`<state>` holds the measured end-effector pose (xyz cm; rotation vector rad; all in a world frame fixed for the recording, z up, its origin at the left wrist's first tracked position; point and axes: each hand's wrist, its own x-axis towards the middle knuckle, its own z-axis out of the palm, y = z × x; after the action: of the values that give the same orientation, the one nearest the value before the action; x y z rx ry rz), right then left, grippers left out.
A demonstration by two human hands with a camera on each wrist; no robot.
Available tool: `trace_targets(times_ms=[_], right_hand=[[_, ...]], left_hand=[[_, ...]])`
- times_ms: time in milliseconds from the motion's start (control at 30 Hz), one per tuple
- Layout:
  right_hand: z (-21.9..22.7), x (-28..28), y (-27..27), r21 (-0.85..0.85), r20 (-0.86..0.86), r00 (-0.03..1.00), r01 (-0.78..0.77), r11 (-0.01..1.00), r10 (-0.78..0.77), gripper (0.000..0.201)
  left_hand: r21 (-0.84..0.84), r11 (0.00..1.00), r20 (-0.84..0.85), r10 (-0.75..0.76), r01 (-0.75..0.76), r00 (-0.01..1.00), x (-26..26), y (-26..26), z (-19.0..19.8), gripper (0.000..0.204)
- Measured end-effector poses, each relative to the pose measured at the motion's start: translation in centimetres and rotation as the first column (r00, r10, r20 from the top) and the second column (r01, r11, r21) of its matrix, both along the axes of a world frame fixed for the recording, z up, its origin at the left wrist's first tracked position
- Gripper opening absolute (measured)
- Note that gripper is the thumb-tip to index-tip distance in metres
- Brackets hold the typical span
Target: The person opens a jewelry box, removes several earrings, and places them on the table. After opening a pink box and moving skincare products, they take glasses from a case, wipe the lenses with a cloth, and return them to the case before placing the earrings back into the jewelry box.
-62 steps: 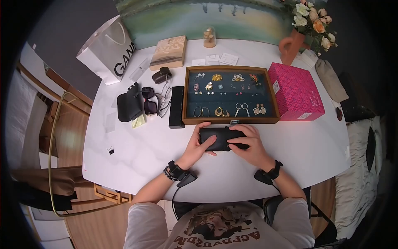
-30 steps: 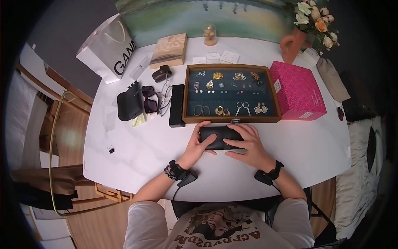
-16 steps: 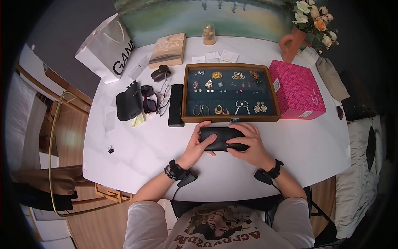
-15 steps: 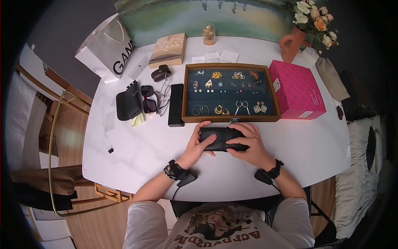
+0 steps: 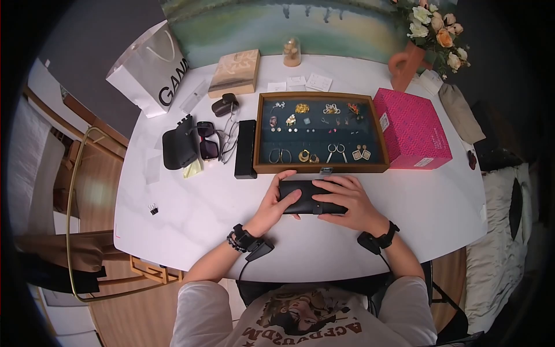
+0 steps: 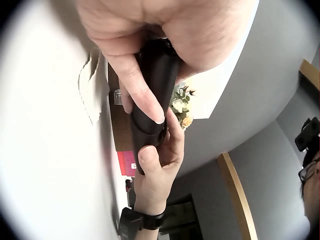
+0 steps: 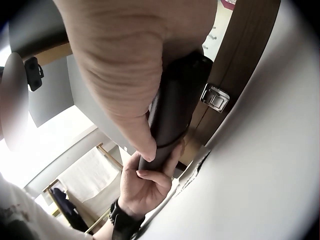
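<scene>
A black glasses case [image 5: 306, 203] is held level in front of the wooden jewelry box [image 5: 321, 169]. My left hand [image 5: 274, 200] grips its left end, thumb across the top and fingers underneath. My right hand [image 5: 359, 207] holds the other end, with its fingers spread over the upper side and the thumb at the near edge. A narrow strap [image 5: 317, 208] with a small stud crosses the case between the hands. In the left wrist view the case [image 6: 159, 75] shows end-on above the table. Behind it, the box's metal clasp [image 7: 215, 97] shows in the right wrist view.
Earrings and brooches sit inside the jewelry box. A pink box [image 5: 413, 130] stands right of it. On the left are a long black box [image 5: 245, 149], sunglasses [image 5: 208, 141], an open black case [image 5: 180, 144] and a binder clip [image 5: 153, 209]. A white bag [image 5: 147, 72] stands behind.
My right thumb and forefinger were at the strap by the near edge; now the fingers lie over the case's right part and the strap shows uncovered. My left hand keeps its grip.
</scene>
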<state>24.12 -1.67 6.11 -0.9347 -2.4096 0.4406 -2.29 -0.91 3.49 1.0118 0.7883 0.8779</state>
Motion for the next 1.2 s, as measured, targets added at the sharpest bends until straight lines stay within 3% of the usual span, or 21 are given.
trace_targets(times_ms=[333,400,733,833,900,967,1033,1167,1200], right_hand=[[0.5,-0.4,-0.7,0.004,0.111,0.994,0.026,1.000,-0.027,0.060],[0.2,-0.9,-0.7,-0.024,0.008,0.998,0.062,0.998,-0.062,0.060],[1.8,-0.2,0.7,-0.030,-0.056,0.998,-0.029,0.999,0.028,0.064],[3.0,1.8,1.4,-0.166,0.013,1.000,0.018,0.986,-0.017,0.063],[3.0,2.9,1.6,-0.218,0.229,0.971,0.123,0.968,-0.072,0.059],[2.5,3.2,1.7,-0.206,0.253,0.965,0.125,0.970,-0.070,0.054],[2.4,3.2,1.8,0.054,0.201,0.976,0.071,0.996,-0.080,0.049],[3.7,1.6,1.1,0.128,0.236,0.968,0.060,0.990,-0.089,0.037],[3.6,0.8,0.9,0.135,0.192,0.981,-0.001,0.991,-0.025,0.034]], left_hand=[[0.050,0.998,-0.016,-0.040,0.041,0.999,0.2,0.0,0.1,0.060],[0.065,0.996,-0.007,-0.056,0.056,0.998,0.4,-0.1,0.1,0.060],[0.082,0.988,0.010,-0.129,0.128,0.992,-0.2,0.3,-0.1,0.059],[0.057,0.995,-0.002,-0.079,0.079,0.997,-1.1,1.1,-1.1,0.055],[0.165,0.985,-0.063,-0.040,0.050,0.997,-1.6,1.6,-1.1,0.053],[0.152,0.988,-0.058,-0.026,0.035,0.998,-1.7,1.6,-0.7,0.051],[0.166,0.983,-0.049,-0.064,0.072,0.997,-1.7,1.6,-0.6,0.045],[0.168,0.980,-0.071,-0.092,0.103,0.993,-2.3,1.8,0.2,0.035],[0.183,0.979,-0.055,-0.083,0.092,0.995,-2.6,2.1,0.1,0.031]])
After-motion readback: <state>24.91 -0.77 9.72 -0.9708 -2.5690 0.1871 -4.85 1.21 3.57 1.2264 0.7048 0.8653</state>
